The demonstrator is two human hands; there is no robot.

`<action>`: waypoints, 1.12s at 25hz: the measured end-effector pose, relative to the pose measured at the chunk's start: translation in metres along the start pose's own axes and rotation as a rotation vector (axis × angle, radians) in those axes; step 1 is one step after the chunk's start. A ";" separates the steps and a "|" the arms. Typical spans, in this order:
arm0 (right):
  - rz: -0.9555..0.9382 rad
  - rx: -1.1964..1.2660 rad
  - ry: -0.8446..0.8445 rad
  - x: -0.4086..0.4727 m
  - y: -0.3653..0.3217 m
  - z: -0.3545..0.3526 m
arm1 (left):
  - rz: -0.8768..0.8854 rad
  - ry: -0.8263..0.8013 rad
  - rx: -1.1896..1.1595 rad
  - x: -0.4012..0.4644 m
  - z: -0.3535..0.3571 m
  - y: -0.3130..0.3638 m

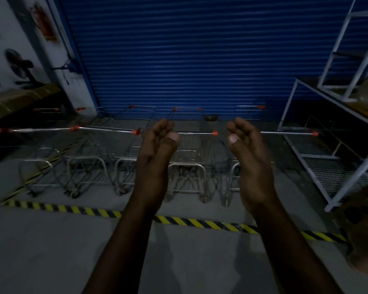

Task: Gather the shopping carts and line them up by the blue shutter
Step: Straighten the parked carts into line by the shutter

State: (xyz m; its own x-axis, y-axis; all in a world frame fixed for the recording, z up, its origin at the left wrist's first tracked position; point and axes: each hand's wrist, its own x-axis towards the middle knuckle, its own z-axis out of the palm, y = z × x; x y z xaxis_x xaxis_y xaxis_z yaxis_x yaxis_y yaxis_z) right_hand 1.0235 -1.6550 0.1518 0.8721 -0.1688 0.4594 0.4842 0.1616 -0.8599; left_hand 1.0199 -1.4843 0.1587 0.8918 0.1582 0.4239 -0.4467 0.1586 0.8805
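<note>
**Loosely cupped hands, carts at the shutter**

Up front, both hands raised side by side, well apart, nothing gripped. Left hand (157, 143) — fingers loosely curled, thumb up, palm turned inward, holding nothing. Right hand (250, 143) mirrored, same relaxed curl, also holding nothing. Whether either hand touches a handle bar cannot be told; both appear to float nearer the camera than the bars.

Beyond the hands, shopping carts (187, 177) side by side in a row, wire baskets facing the blue shutter (179, 56), chrome handle bars (196, 133) with orange end caps running left to right at fingertip level. Far ends of the carts near the shutter's foot — touching or not cannot be told in the dim light.

On the near side of the carts, yellow-and-black hazard tape (72, 209) crossing the grey floor (51, 251). To the right, white metal rack (336, 187) with wire-mesh shelves, just beside the last cart. To the left, white wall (6, 39), blurred, with a dark fan (19, 64) against it.
</note>
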 end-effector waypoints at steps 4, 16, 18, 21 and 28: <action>0.004 0.054 0.004 -0.041 0.003 0.079 | 0.006 -0.017 0.061 -0.023 -0.092 0.034; 0.061 0.078 -0.129 -0.125 0.021 0.270 | -0.002 0.162 0.084 -0.068 -0.299 0.089; 0.085 0.071 -0.161 -0.128 0.035 0.289 | 0.000 0.180 0.100 -0.068 -0.319 0.086; 0.123 0.068 -0.202 -0.124 0.062 0.317 | -0.013 0.233 0.119 -0.062 -0.348 0.072; 0.170 0.103 -0.272 -0.060 0.138 0.408 | -0.004 0.313 0.249 0.012 -0.427 0.049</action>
State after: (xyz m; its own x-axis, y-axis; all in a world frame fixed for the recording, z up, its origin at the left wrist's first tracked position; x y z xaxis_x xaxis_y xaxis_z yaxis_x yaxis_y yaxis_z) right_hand 1.0670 -1.2254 0.0965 0.9211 0.1328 0.3660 0.3228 0.2652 -0.9086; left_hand 0.9777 -1.0589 0.1161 0.8111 0.4535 0.3693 -0.3782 -0.0751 0.9227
